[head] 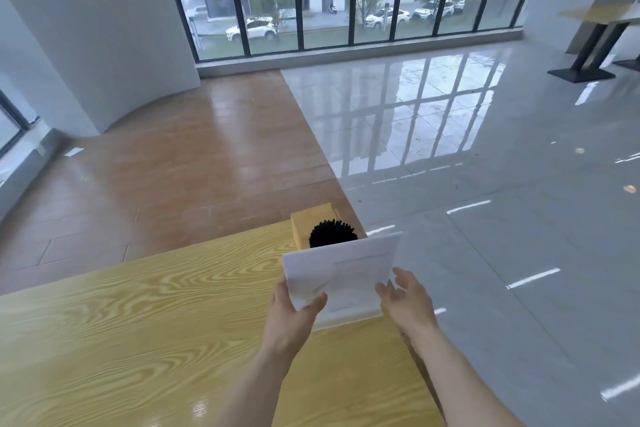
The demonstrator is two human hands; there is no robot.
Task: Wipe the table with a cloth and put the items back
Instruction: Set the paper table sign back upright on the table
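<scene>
— Behind everything runs one wall of dark-framed windows (346,0); the floor is half brown wood planks (173,163), half glossy grey tile (485,184).

— How many tables?

— One yellow wood-grain table (138,340) up close, filling the lower left, and a second table (602,15) on a black pedestal far off at the upper right.

— And on the near one?

— At its far right corner, one wooden box (311,220) with a bundle of black sticks (332,234) standing in it. Directly in front of that stands one white sign card (341,274), upright in a pale base, which hides the lower part of the box.

— How does the card lie?

— Its long edge runs left to right, tilted up toward the right; the face is turned toward the camera, print too faint to read.

— Hands?

— Two. The left hand (294,312) pinches the card's lower left corner, thumb over the front. The right hand (405,298) is spread loosely at the card's right edge; whether it touches, I cannot tell.
</scene>
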